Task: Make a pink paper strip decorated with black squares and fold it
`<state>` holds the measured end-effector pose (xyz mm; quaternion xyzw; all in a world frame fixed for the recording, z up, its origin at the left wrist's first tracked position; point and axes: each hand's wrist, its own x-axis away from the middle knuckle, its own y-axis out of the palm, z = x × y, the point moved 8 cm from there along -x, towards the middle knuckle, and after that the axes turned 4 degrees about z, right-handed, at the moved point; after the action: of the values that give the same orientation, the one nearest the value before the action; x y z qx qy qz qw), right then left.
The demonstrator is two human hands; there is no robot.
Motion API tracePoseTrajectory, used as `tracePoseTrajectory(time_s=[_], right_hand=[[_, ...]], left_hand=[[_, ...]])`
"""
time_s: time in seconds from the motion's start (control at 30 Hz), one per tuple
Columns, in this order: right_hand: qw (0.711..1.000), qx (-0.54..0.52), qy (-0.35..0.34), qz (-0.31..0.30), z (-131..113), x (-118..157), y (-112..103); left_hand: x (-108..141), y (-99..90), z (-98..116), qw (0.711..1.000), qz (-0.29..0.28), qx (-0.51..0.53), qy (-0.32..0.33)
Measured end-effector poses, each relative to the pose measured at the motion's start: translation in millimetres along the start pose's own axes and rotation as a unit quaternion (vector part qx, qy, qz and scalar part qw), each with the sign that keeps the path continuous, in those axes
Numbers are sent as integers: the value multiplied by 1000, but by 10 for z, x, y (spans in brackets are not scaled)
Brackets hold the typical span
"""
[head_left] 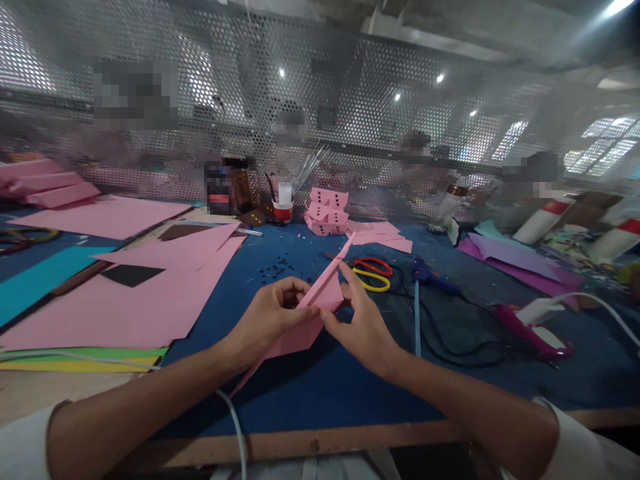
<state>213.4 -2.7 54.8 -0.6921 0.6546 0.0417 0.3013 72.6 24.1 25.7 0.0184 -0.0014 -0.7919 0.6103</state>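
Observation:
A folded pink paper piece (pixel 327 291) is held in the air over the blue tabletop, tilted up toward the right, with a narrow folded strip along its upper edge. My left hand (pixel 273 319) pinches its left part between thumb and fingers. On the right side, my right hand (pixel 363 323) grips the same paper, thumb near the lower fold and index finger along the strip. Both thumbs are close together at the middle. Scissors (pixel 373 273) with red and yellow handles lie just beyond my right hand.
Large pink sheets (pixel 145 300) lie at left. A blue glue gun (pixel 433 277), cables and a magenta power strip (pixel 537 333) are at right. Behind stand folded pink pieces (pixel 327 212) and a red-and-white cup (pixel 283 210). A perforated metal screen (pixel 350 100) rises at the back.

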Motion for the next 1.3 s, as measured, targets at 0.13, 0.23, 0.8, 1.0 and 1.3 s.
tracePoseTrajectory(time_s=[0.13,0.23,0.8,1.0,1.3], right_hand=[[1000,3,-4,-8,8,-10,5],[1000,0,-6,-13,14,-18,8],[999,-38,11,-20,100,-31,41],[999,-32,5,-26,123,-25,67],[999,-20,14,-29,168,-5,73]], left_hand=[[1,0,-2,1000,1,-5,-5],[1,-4,5,1000,4,-6,-10],[-30,-32,-11,1000,5,17,-18],[-41,-4,-18,1000,-9,4,2],[-6,29,40,1000,-15,-17,-2]])
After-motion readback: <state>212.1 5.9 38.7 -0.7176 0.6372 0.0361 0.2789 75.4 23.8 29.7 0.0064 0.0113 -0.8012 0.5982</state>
